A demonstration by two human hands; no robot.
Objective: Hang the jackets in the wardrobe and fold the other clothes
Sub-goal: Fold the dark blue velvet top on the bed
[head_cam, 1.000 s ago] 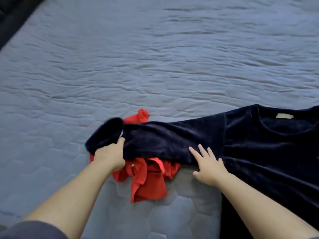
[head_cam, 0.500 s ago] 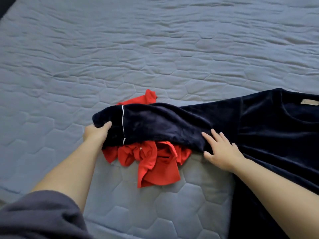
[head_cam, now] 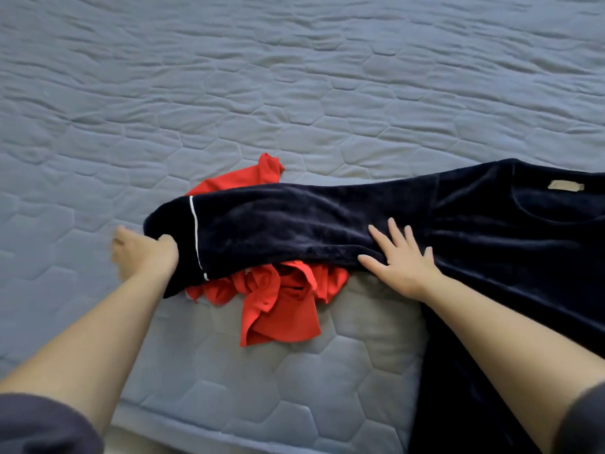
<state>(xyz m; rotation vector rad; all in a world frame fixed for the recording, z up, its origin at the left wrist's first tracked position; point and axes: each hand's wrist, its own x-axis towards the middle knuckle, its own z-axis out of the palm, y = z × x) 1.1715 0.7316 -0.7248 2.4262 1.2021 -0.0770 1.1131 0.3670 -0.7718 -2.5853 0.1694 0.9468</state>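
**Sleeve pulled straight, ready to fold across the body**

A navy top [head_cam: 491, 231] of velvety cloth lies on the quilted grey bed [head_cam: 294, 93], its body at the right and partly over the near edge. A pale label [head_cam: 565, 186] shows inside the neck. One long sleeve [head_cam: 294, 227] stretches out to the left across a crumpled red garment [head_cam: 278, 306], which pokes out on both its far and near sides.

The left hand [head_cam: 144, 253] grips the cuff [head_cam: 183, 237], thumb on top just left of the white piping. The view is blurred there, so how the other digits lie cannot be told. The right hand [head_cam: 402, 260] lies flat near the shoulder, its fingers [head_cam: 394, 231] straight and spread, pressing the cloth down and holding nothing.

This looks like the sleeve-flattening step of folding the top; the task seems at an early stage, with the red piece not yet folded.

To do it well, the flat palm should pin the shoulder seam as a hinge while the cuff is carried over to the right and laid along the body, parallel to the side seam. The pile of such cloth tends to drag and bunch, so lifting the cuff clear beats sliding it. The red garment beneath makes a lump and may get dragged along; better to fold clear of it or move it aside first.
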